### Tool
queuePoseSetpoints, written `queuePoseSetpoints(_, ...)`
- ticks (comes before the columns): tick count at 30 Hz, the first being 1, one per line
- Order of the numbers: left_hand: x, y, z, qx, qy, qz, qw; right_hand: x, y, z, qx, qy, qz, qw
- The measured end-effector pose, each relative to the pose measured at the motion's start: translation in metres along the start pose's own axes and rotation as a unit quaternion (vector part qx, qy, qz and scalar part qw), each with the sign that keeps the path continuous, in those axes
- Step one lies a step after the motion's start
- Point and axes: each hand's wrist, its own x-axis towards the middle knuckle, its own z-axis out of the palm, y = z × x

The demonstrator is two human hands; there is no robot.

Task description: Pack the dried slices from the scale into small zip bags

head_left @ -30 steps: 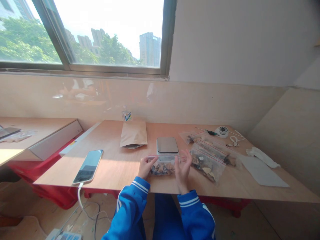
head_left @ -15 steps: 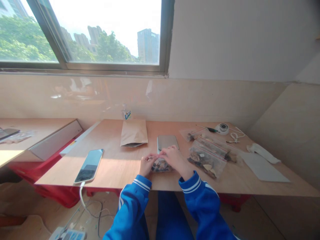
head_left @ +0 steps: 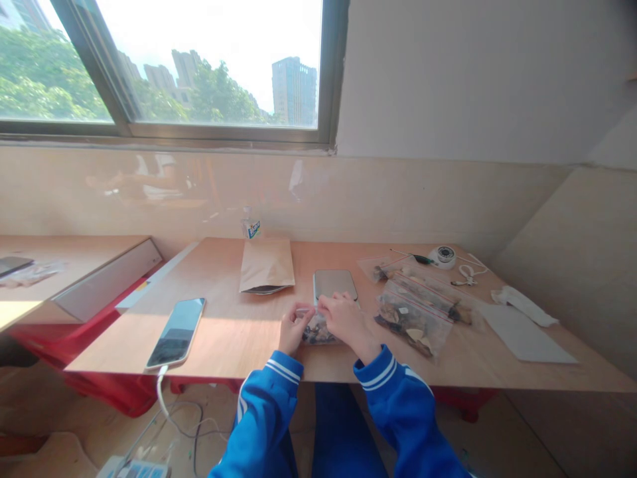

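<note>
A clear zip bag (head_left: 317, 332) with dark and pale dried pieces in it rests near the table's front edge. My left hand (head_left: 293, 330) pinches the bag's top edge at its left part. Close beside it, my right hand (head_left: 344, 321) has its fingers closed on the same edge and covers much of the bag's right side. Just behind my hands lies a flat scale with a grey metal top (head_left: 336, 281). To the right, more zip bags of dried pieces (head_left: 411, 322) overlap one another.
A brown paper pouch (head_left: 267, 267) lies back left, near a clear bottle (head_left: 250, 224). On the left is a phone (head_left: 177, 332) with a white cable. A white camera (head_left: 443, 255), screwdriver (head_left: 421, 258), grey sheet (head_left: 527, 334) and white cloth (head_left: 525, 305) lie right.
My right hand has shifted slightly left along the bag's top edge, closer to my left hand. My left hand stays at the edge. The other things lie as before.
</note>
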Motion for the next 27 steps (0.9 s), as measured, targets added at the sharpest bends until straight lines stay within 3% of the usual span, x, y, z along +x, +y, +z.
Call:
queuePoseSetpoints(4, 0.001, -0.004, -0.002, -0.006, 0.01, 0.008, 1.0, 0.003, 0.013, 0.003, 0.046, -0.012, 0.001, 0.999)
queuePoseSetpoints(8, 0.001, -0.006, -0.003, 0.005, 0.006, 0.01, 1.0, 0.006, 0.023, 0.004, 0.026, -0.045, -0.003, 0.999)
queuePoseSetpoints(15, 0.002, -0.005, -0.002, -0.011, -0.002, 0.003, 1.0, 0.001, 0.014, 0.005, 0.011, -0.023, -0.005, 1.0)
queuePoseSetpoints(22, 0.002, -0.003, -0.002, -0.011, 0.022, 0.011, 1.0, -0.003, 0.035, 0.012, 0.051, -0.045, 0.015, 0.998)
queuePoseSetpoints(27, 0.002, 0.001, -0.001, -0.015, 0.028, -0.001, 0.999, -0.005, 0.038, 0.015, 0.063, -0.022, 0.024, 0.997)
